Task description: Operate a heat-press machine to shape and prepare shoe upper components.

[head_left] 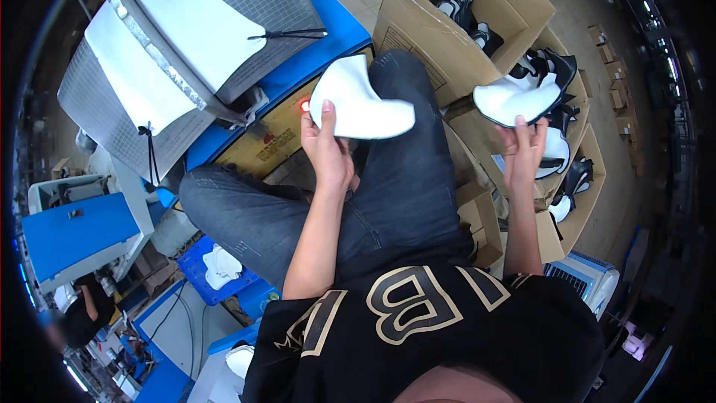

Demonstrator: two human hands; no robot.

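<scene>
My left hand is closed on a white curved shoe piece, thumb on top, held above my lap. Out to the right, my right hand pinches the lower edge of a white shoe upper with a dark rim. That upper is at the side of an open carton holding several black-and-white shoe uppers. To the left, two large white panels with black cords at their tips lie on the grey gridded surface of a machine, one on each side of a curved bar.
A tall cardboard box with shoe parts inside stands ahead on the right, with more cartons beside it. The machine's blue edge runs close to my left knee. White pieces lie in a blue tray at lower left. Another person is farther off.
</scene>
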